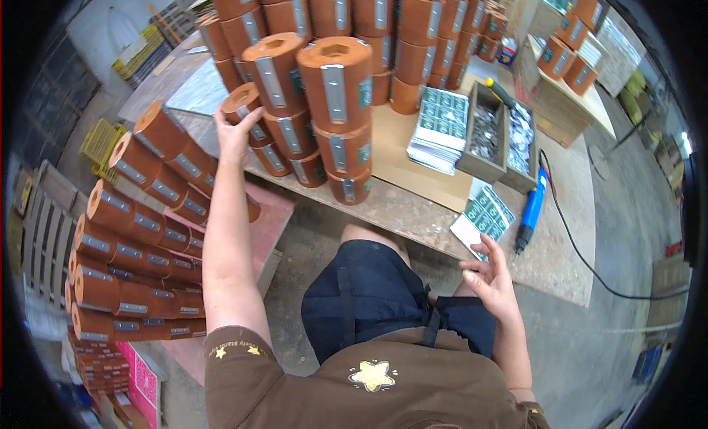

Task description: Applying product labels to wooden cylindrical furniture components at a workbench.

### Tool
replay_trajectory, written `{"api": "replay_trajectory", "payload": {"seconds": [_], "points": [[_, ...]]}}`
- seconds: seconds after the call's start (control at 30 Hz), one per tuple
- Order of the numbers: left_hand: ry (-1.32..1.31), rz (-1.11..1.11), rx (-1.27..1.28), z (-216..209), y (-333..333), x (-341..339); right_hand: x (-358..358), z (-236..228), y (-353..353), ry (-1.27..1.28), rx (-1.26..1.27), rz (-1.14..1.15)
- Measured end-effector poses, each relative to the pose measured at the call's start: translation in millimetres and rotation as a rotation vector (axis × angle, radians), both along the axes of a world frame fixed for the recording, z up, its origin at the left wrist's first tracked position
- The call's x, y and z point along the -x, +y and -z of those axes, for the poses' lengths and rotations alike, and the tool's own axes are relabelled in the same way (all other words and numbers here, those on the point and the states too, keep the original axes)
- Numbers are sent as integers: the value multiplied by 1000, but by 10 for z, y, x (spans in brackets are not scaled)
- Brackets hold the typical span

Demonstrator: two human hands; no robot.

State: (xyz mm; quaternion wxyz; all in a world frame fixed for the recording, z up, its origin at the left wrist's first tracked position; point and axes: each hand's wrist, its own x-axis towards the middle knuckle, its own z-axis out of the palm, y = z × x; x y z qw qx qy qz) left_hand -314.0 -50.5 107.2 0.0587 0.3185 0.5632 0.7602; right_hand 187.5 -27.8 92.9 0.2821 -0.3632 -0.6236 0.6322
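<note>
My left hand (234, 140) reaches to the left side of the table, its fingers and thumb round the top of an orange-brown cylinder (242, 97) with a hexagonal hole in its end. That cylinder tops a short stack. Right beside it rise taller stacks of like cylinders (336, 82), with metal hinge-like strips and green labels on their sides. My right hand (498, 283) is raised over the table's front edge, near a loose sheet of green labels (487, 214). Its fingers are bent and apart, with nothing visible between them.
A pile of label sheets (440, 127) lies on cardboard beside a wooden box of small metal parts (485, 130). A yellow-and-black-handled tool rests on the box. Right of it lies a blue corded power screwdriver (532, 208). More cylinders lie stacked on their sides (140, 256) at my left.
</note>
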Motion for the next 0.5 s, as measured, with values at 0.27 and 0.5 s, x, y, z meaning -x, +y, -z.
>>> {"api": "replay_trajectory", "payload": {"seconds": [0.27,0.5], "points": [[33,152,30,28,-115,88,-125,111,275,143,58,164],[-220,-273,-39,416,-396,-1212,-412,714,589,-4,-371,535]]}}
